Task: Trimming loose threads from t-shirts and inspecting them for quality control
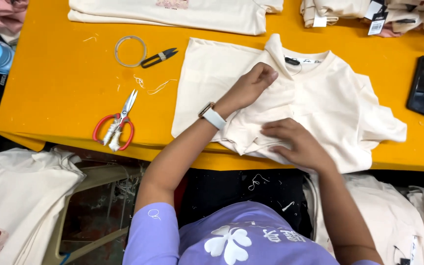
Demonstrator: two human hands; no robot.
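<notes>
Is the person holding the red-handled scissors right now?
No, the red-handled scissors lie untouched on the orange table, while the left hand and right hand press on the cream T-shirt.

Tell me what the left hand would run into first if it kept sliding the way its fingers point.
The left hand points up and right across the cream T-shirt. It would likely first meet the shirt's collar with the black neck label, then bare orange table. Depth is uncertain.
</notes>
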